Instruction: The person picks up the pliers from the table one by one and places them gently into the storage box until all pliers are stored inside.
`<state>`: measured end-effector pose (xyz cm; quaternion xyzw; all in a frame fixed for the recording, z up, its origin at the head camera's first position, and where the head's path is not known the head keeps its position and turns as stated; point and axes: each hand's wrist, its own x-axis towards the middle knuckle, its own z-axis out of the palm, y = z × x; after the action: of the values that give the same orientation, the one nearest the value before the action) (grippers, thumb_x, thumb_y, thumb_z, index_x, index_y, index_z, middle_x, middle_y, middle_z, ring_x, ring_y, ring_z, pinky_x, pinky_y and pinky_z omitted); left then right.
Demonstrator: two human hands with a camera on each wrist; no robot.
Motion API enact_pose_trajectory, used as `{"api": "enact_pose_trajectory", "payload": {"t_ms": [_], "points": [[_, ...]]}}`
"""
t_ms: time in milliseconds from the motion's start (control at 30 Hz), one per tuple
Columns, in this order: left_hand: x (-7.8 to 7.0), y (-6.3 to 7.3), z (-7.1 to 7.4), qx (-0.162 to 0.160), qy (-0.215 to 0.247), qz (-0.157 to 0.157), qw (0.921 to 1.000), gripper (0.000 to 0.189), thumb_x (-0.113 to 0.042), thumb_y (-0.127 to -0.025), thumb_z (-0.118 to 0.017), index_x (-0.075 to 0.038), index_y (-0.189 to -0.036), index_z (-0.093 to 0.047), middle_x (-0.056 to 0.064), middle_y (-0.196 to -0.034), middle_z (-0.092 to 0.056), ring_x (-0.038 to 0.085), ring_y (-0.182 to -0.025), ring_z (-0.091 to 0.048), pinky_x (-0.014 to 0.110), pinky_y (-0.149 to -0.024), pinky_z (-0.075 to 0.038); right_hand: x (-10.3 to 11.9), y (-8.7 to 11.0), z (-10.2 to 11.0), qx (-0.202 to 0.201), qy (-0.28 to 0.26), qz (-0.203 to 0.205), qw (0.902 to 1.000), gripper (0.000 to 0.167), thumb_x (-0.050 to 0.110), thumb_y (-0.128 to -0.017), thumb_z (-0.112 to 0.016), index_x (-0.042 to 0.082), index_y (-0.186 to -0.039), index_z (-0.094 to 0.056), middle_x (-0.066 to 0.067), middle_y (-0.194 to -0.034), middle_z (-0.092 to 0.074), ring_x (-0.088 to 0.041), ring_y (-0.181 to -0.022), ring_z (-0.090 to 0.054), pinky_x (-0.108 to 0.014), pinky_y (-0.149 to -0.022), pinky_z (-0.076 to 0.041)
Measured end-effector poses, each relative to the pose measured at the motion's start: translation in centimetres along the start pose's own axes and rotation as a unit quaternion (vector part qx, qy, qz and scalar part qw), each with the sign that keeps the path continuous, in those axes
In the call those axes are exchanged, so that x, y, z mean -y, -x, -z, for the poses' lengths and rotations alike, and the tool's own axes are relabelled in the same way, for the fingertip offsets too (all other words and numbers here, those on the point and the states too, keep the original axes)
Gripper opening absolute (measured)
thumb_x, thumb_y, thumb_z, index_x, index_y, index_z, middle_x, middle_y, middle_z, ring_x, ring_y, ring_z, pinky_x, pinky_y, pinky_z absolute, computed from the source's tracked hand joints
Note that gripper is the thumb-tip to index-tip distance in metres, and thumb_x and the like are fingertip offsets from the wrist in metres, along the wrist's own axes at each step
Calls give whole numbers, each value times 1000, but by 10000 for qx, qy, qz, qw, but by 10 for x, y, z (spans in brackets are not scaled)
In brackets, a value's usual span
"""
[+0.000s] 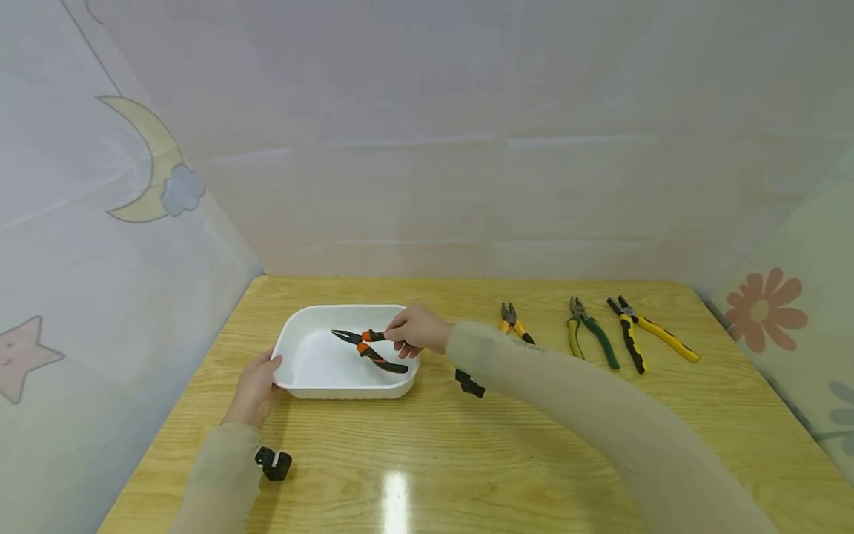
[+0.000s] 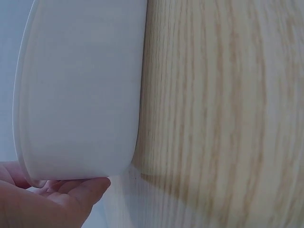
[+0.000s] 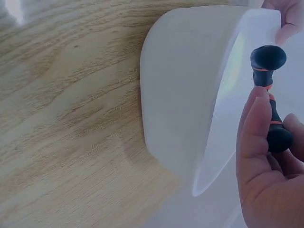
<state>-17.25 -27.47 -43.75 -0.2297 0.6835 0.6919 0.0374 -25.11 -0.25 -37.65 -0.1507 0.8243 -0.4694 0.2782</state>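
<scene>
Over the white plastic tub [image 1: 347,392], my right hand [image 1: 420,331] pinches one handle of the long-nose pliers [image 1: 383,362]. Their dark pointed jaws aim left, and the orange-and-black handles are spread apart. In the right wrist view, the two handle ends [image 3: 268,58] face the camera, one between my fingers. My left hand [image 1: 252,391] grips the tub at its left end; in the left wrist view its fingers [image 2: 90,190] lie against the outer wall. From the head, most of those fingers are hidden by the tub.
Right of the tub lie small orange-handled pliers [image 1: 509,319], partly behind my right sleeve, then green-handled pliers [image 1: 603,343] and yellow-and-black pliers [image 1: 632,348]. All rest on a wooden table [image 1: 347,460]. Patterned cloth walls [image 1: 427,200] stand behind and at both sides.
</scene>
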Motion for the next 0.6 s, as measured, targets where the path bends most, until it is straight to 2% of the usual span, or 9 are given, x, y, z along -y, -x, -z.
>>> {"api": "enact_pose_trajectory", "payload": {"t_ms": [233, 600], "points": [[1, -1, 1, -42, 23, -2, 10000, 52, -11, -106, -28, 7, -152, -11, 25, -157, -14, 34, -142, -21, 41, -116, -22, 5, -11, -8, 161, 465, -11, 9988, 20, 8, -96, -61, -6, -108, -69, -8, -67, -59, -11, -51, -58, -23, -47, -51], [1, 1, 0, -61, 70, -56, 9999, 52, -10, -106, -28, 7, -151, -11, 26, -157, -13, 35, -142, -20, 42, -116, -22, 15, -17, -19, 332, 716, -166, 9967, 17, 10, -94, -65, -5, -99, -73, -6, -60, -60, -10, -48, -57, -24, -50, -54]]}}
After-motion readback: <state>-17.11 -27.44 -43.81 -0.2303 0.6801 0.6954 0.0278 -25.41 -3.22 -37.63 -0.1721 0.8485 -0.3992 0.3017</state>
